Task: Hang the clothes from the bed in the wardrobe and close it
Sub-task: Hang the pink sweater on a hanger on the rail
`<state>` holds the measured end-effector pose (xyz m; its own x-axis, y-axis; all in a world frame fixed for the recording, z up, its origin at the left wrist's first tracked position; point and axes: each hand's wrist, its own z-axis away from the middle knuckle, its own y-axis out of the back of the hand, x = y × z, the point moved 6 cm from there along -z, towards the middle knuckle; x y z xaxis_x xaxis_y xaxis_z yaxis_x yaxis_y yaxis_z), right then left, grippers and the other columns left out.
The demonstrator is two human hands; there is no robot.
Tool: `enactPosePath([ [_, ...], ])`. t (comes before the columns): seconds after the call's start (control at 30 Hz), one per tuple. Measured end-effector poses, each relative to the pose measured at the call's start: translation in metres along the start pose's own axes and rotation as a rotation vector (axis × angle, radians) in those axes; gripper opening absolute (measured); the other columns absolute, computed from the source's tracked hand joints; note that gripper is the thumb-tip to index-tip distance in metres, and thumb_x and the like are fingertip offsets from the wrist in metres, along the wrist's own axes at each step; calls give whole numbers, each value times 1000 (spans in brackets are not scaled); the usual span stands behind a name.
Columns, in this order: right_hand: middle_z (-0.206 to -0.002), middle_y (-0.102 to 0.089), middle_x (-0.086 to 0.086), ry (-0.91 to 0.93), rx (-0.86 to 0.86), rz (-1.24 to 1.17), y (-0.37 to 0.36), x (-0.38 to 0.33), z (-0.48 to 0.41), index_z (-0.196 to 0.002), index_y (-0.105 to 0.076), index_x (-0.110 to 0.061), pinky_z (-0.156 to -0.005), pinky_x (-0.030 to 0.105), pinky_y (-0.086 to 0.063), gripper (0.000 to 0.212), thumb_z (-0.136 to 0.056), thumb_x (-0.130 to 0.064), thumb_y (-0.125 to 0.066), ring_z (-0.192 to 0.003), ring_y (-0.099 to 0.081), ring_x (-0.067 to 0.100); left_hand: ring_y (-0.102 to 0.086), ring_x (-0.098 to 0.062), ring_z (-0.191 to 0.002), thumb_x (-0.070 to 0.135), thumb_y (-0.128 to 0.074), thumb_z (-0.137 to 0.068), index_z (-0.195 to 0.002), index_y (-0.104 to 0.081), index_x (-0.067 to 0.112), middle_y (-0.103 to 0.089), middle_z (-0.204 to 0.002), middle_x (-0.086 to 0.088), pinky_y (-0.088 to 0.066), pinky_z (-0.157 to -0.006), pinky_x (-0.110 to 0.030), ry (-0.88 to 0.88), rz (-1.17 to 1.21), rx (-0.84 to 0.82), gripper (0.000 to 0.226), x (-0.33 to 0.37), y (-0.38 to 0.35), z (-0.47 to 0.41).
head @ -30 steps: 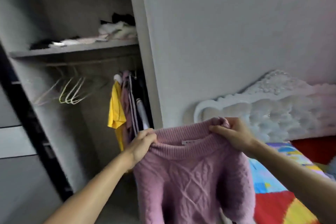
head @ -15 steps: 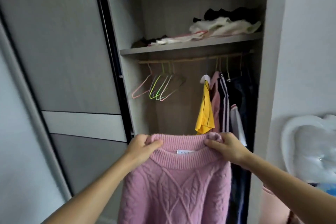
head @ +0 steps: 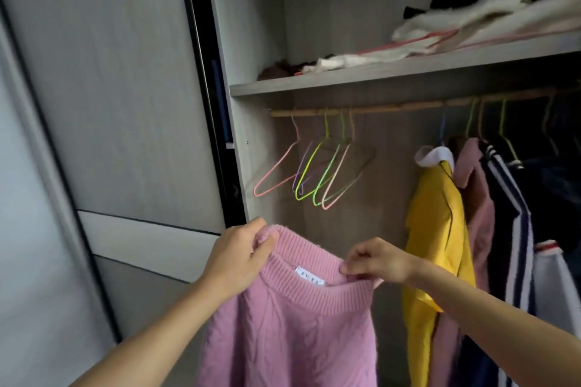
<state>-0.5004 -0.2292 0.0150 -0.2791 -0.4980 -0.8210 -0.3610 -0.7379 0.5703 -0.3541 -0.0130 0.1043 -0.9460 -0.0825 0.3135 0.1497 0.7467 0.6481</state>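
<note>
A pink cable-knit sweater (head: 289,324) hangs in front of me, held up by its ribbed collar. My left hand (head: 239,256) grips the collar's left side and my right hand (head: 375,261) pinches its right side near the white label. Behind it stands the open wardrobe (head: 248,141) with a wooden rail (head: 393,106). Several empty coloured wire hangers (head: 317,173) dangle from the rail's left part, just above my hands.
A yellow shirt (head: 437,229), a pink garment and dark striped clothes hang on the rail's right part. Folded white and dark clothes lie on the shelf (head: 377,71) above. The grey sliding door (head: 110,88) stands pushed to the left.
My view has swung from the bed to the wardrobe and come closer. Both hands have kept hold of the sweater's collar and carried it up toward the empty hangers.
</note>
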Motion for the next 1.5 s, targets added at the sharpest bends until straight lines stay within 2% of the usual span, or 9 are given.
enactPosePath([
  [0.07,-70,-71,4,16,103,-45,33,-8,-38,-85,-73,-8,-55,24,-50,18,-82,-25,-76,-64,-64,13,-39,-12,-49,42,-47,-87,-67,-33,19,-38,-50,4,-38,-52,-37,-44,-54,-29,33,-14,-16,-25],
  [0.2,-63,-60,6,79,779,-337,134,-26,-109,-79,-69,-7,-41,16,-40,12,-89,-6,-64,-53,-50,15,-47,-16,-53,46,-44,-86,-70,-38,17,-39,-52,6,-42,-53,-37,-51,-65,-34,34,-46,-40,-59],
  [0.27,-68,-59,7,8,882,-527,167,-28,-144,-86,-69,-5,-47,23,-42,10,-91,-6,-60,-51,-50,13,-47,-16,-53,48,-43,-86,-70,-38,18,-40,-52,7,-43,-53,-38,-41,-70,-36,35,-62,-48,-71],
  [0.47,-53,-55,5,-115,699,-818,194,-40,-216,-81,-57,-12,-53,27,-43,16,-94,-9,-48,-36,-46,12,-47,-16,-51,50,-43,-87,-68,-38,17,-42,-52,4,-44,-52,-41,-36,-45,-28,38,-98,-64,-108],
  [0.63,-34,-51,-6,-65,868,-862,219,-49,-235,-73,-53,-16,-31,13,-37,23,-93,-5,-53,-25,-46,3,-46,-19,-52,49,-46,-88,-65,-32,33,-39,-51,6,-41,-51,-36,-81,24,-20,31,-118,-67,-125],
  [0.83,-71,-53,4,-2,1098,-561,227,-71,-204,-82,-61,-11,-39,19,-38,14,-92,-5,-54,-44,-51,11,-48,-25,-55,50,-47,-87,-66,-34,30,-39,-53,5,-45,-53,-41,-123,113,-50,32,-147,-65,-132],
  [1.03,-88,-65,-2,26,1098,10,157,-79,-122,-109,-61,-20,-63,28,-51,22,-93,-34,-61,-77,-64,12,-44,-18,-51,49,-48,-87,-66,-36,29,-37,-51,6,-42,-53,-39,-207,231,-118,32,-159,-62,-126],
  [1.23,-64,-57,-2,-81,1054,312,90,-82,-23,-70,-56,-30,-52,26,-39,28,-98,-28,-54,-60,-54,14,-48,-19,-57,52,-44,-86,-67,-37,29,-40,-53,5,-42,-56,-39,-290,301,-247,31,-148,-80,-110],
  [1.5,-49,-46,-6,-141,825,125,59,-106,105,-71,-76,-17,-43,13,-32,22,-86,-29,-67,-43,-39,2,-47,-12,-53,59,-36,-82,-64,-38,21,-44,-51,6,-42,-57,-37,-320,374,-374,42,-118,-121,-85],
])
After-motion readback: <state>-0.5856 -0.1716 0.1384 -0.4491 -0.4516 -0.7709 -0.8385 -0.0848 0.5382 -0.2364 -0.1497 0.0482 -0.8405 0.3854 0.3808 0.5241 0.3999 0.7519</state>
